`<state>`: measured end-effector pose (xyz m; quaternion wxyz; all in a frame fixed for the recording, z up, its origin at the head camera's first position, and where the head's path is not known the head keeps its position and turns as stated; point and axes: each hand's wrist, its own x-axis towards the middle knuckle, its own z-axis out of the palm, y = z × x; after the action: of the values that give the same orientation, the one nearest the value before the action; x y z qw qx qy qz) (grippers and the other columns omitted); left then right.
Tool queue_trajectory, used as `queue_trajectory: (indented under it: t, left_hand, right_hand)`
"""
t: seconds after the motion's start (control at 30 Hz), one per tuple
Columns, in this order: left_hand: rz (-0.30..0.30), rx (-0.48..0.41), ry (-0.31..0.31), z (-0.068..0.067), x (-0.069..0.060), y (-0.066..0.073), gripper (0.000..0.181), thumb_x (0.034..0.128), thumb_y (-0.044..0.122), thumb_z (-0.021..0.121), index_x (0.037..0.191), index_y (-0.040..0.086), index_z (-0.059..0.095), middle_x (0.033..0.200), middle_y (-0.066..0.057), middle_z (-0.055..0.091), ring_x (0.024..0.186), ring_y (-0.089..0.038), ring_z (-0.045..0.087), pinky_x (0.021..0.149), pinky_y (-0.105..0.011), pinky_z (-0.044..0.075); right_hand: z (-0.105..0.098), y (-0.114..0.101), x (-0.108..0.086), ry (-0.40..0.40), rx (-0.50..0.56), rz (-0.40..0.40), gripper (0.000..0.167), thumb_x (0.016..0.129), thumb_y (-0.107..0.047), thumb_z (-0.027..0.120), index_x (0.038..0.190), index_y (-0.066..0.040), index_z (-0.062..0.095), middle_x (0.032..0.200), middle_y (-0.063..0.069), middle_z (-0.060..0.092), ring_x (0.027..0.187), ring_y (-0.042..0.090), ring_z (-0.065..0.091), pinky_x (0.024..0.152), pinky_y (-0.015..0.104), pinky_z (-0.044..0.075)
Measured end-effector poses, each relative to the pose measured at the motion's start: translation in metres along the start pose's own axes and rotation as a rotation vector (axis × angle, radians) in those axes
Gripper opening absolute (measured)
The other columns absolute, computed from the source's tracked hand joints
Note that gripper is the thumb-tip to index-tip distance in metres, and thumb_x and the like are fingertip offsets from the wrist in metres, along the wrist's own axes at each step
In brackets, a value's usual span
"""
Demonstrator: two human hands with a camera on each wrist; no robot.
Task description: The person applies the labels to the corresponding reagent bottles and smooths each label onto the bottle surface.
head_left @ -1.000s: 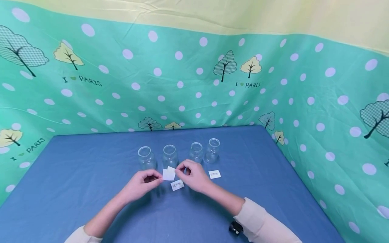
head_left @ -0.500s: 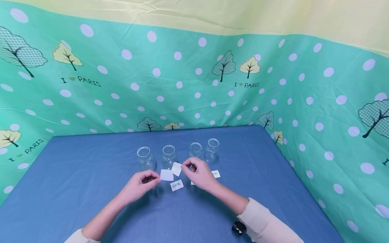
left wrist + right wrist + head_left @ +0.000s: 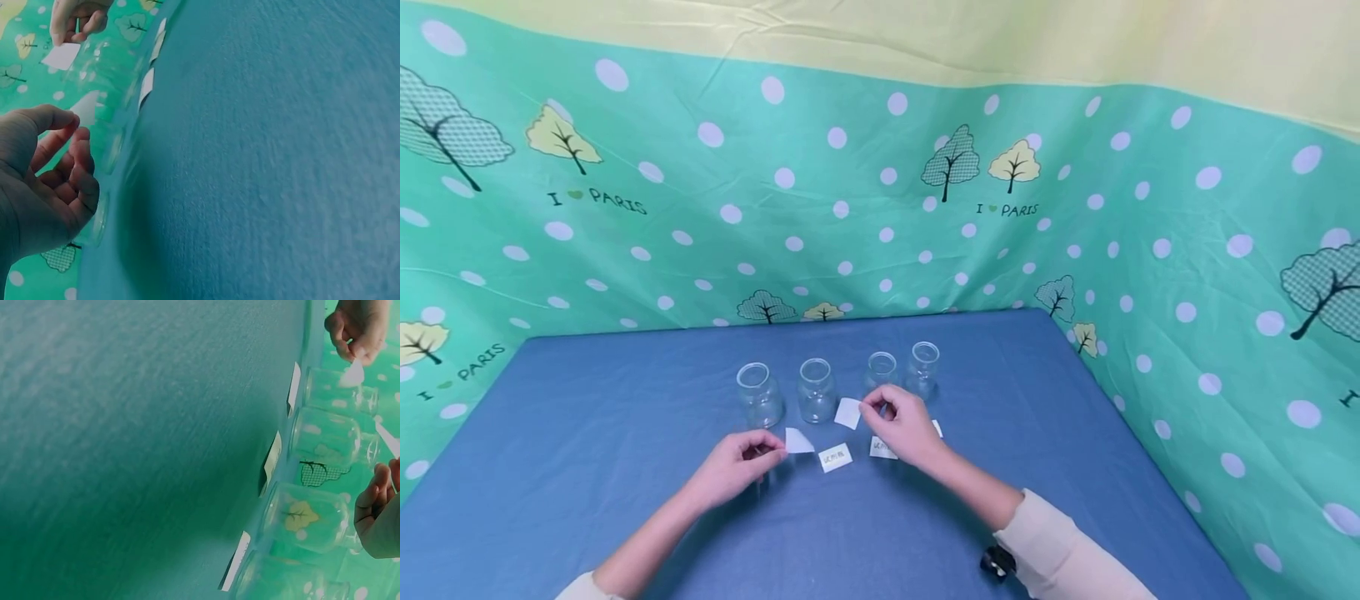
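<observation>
In the head view my left hand point(image 3: 739, 467) pinches a small white paper piece point(image 3: 798, 441) at its edge, thumb against forefinger. The piece is bent at one corner. My right hand point(image 3: 906, 423) pinches a second white paper piece point(image 3: 848, 413), held above the table. A gap separates the two pieces. Below them lie white labels with handwriting: one label point(image 3: 835, 457) between the hands, another label point(image 3: 883, 448) partly behind the right hand, and a third mostly hidden by it. The left wrist view shows the left hand's piece point(image 3: 86, 109) between the fingertips.
Several open glass jars stand in a row behind the hands, among them the leftmost jar point(image 3: 760, 397), a second jar point(image 3: 817, 392) and the far right jar point(image 3: 922, 371). A blue cloth point(image 3: 625, 417) covers the table. A patterned green curtain point(image 3: 820, 200) hangs behind.
The two white paper pieces overlapped a second ago and are now apart. My right hand has moved right with its piece, and my left hand slightly left and nearer.
</observation>
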<state>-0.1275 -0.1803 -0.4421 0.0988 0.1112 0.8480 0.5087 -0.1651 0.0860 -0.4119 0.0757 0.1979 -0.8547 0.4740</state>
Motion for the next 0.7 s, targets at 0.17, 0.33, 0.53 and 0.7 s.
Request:
queue_trajectory:
  t: [0.17,0.33,0.53,0.7]
  left_hand:
    - [-0.045,0.011,-0.024,-0.002,-0.002,-0.006,0.022,0.0868,0.025,0.065,0.094,0.004,0.066,0.073,-0.01,0.061,0.056,-0.007,0.051,0.05,-0.024,0.044]
    - [-0.085,0.006,-0.029,-0.004,-0.004,-0.011,0.021,0.0871,0.023,0.064,0.093,0.003,0.066,0.074,-0.007,0.061,0.055,-0.008,0.051,0.05,-0.023,0.044]
    - [-0.123,0.041,-0.015,-0.007,-0.009,-0.014,0.017,0.0869,0.02,0.063,0.091,0.003,0.066,0.07,-0.002,0.059,0.055,-0.007,0.051,0.051,-0.022,0.044]
    - [-0.112,0.108,0.001,-0.007,-0.014,-0.014,0.015,0.0872,0.019,0.063,0.088,0.005,0.066,0.066,0.001,0.057,0.054,-0.004,0.049,0.052,-0.021,0.04]
  right_hand:
    - [-0.001,0.003,-0.001,0.007,-0.024,0.018,0.005,0.086,-0.016,0.064,0.083,-0.015,0.068,0.072,-0.004,0.059,0.057,0.003,0.045,0.054,0.018,0.041]
    - [-0.003,0.005,-0.002,0.01,-0.027,0.038,0.005,0.086,-0.015,0.063,0.083,-0.016,0.067,0.072,-0.004,0.059,0.058,0.004,0.046,0.054,0.018,0.041]
    - [-0.006,0.006,-0.002,0.008,-0.028,0.041,0.004,0.086,-0.015,0.064,0.084,-0.014,0.067,0.071,-0.004,0.058,0.058,0.004,0.045,0.054,0.018,0.04]
    - [-0.007,0.007,-0.003,0.01,-0.042,0.033,0.005,0.087,-0.016,0.064,0.084,-0.013,0.066,0.07,-0.004,0.057,0.057,0.003,0.044,0.054,0.018,0.04]
